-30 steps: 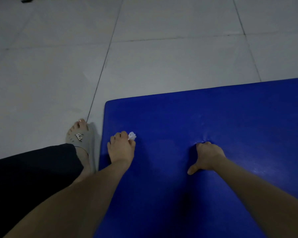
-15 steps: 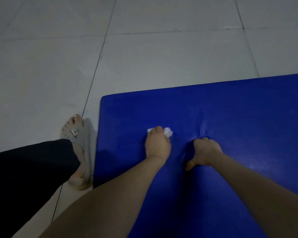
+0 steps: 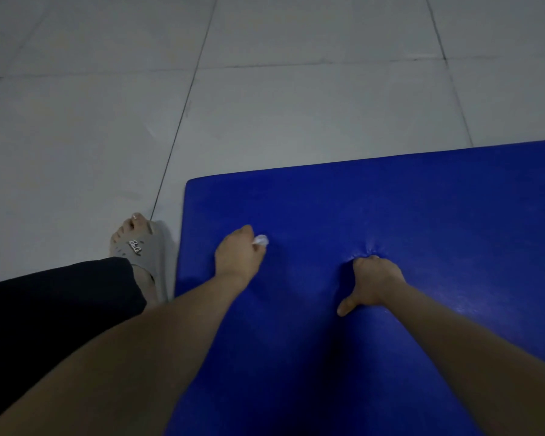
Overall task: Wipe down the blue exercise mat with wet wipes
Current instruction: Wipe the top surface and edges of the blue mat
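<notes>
Floor: pale grey tiled floor (image 3: 296,105), big tiles with dark grout lines (image 3: 183,114) crossing it, dim light all over.
Mat: blue exercise mat (image 3: 438,215) lies flat on the floor and fills the right and lower part of the view. Its far-left corner shows at mid-frame. The surface is slightly glossy, with a faint sheen on the right side.
Left hand: left hand (image 3: 238,259) is on the mat near its left edge, back of the hand up, fingers curled round a wet wipe (image 3: 261,240) and gripping it.
Wipe: small white wad poking out at the front right of the fist and touching the mat. Most of it is hidden inside the hand.
Right hand: right hand (image 3: 375,280) is on the mat to the right of the left one, apart from it. Fingers are folded under into a fist that holds nothing. The knuckles press into the mat, and the padding dimples and creases round them. The thumb sticks out back toward the person.
Arms: both forearms are bare, coming in from the bottom edge.
Foot: bare foot in a grey slide sandal (image 3: 148,256) stands on the tiles just left of the mat's edge. Small emblem on the strap – unreadable.
Leg: dark trouser leg (image 3: 44,316) at lower left, its hem over the ankle.
</notes>
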